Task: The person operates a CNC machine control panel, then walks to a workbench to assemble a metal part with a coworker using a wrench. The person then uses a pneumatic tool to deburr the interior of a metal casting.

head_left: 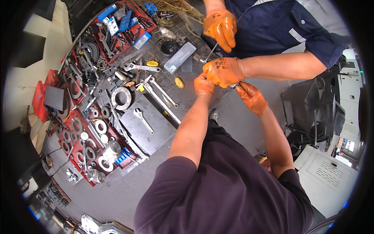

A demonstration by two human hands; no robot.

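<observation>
My left hand [203,85], in an orange glove, is curled tight against a co-worker's gloved hand [223,71]; whatever it grips is hidden. My right hand [251,97], also in an orange glove, pinches a small metal part [234,85] that shows only as a sliver between the gloves. The co-worker in a navy shirt [280,27] clamps the same part from above. The co-worker's other hand [221,26] holds a thin screwdriver [210,52] pointing down toward the part.
A dark workbench [183,95] at left carries wrenches [143,120], a grey box [180,57], a steel plate [150,128] and red trays [78,132] full of rings, washers and tools. Grey floor lies below the hands. Metal cabinets [327,171] stand at right.
</observation>
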